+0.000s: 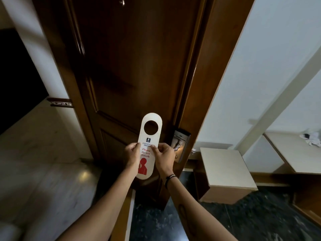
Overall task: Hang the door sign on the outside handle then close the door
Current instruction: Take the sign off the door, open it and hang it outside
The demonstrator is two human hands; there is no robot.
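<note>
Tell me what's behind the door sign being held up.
Behind the door sign is the dark wooden door; its panel shows through the sign's round hole. Both hands, left hand and right hand, pinch its edges. The lock plate sits beside it, uncovered.

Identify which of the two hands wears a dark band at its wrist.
The right hand, holding the door sign by the edge nearer the lock plate; the left hand's wrist is bare.

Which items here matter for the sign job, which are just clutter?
Job: door sign, held by left hand and right hand; door; lock handle.
Clutter: beige stool; shelf; white bits on the shelf.
</note>
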